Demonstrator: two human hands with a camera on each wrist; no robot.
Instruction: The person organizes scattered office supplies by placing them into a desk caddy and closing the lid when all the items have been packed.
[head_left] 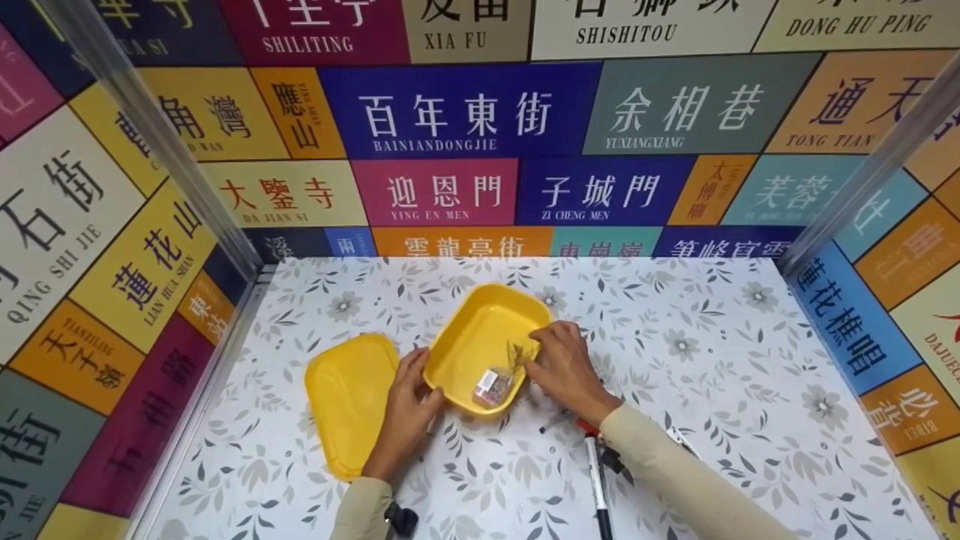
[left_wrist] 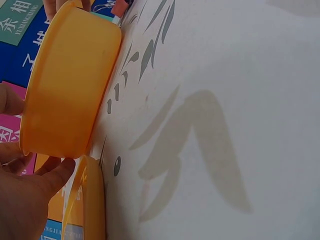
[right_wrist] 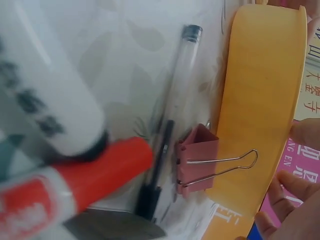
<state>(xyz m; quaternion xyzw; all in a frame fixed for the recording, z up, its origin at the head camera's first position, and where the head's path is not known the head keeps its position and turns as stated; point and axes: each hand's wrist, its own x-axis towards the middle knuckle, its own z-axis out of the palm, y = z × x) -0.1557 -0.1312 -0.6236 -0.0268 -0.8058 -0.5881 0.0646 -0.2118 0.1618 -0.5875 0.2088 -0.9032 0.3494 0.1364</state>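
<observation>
A yellow plastic box (head_left: 469,319) without its lid sits on the table. My left hand (head_left: 411,412) grips its left front corner, with fingers around the rim (left_wrist: 31,75) and wall. At the right side my right hand (head_left: 574,371) holds the rim between thumb and fingers, beside the crinkled end of a small clear packet. That packet (head_left: 491,386), with a white label and pinkish contents, lies inside the box at the near right corner. The yellow lid (head_left: 349,405) lies left of the box, partly behind my left hand and forearm.
Under and beside my right forearm lie a white marker (head_left: 596,480) with a black end, a red marker (right_wrist: 110,167), a clear-barrelled pen (right_wrist: 182,75) and a pink binder clip (right_wrist: 197,162) close to the box wall. Printed panels (head_left: 465,112) wall in the flower-patterned table (head_left: 720,360).
</observation>
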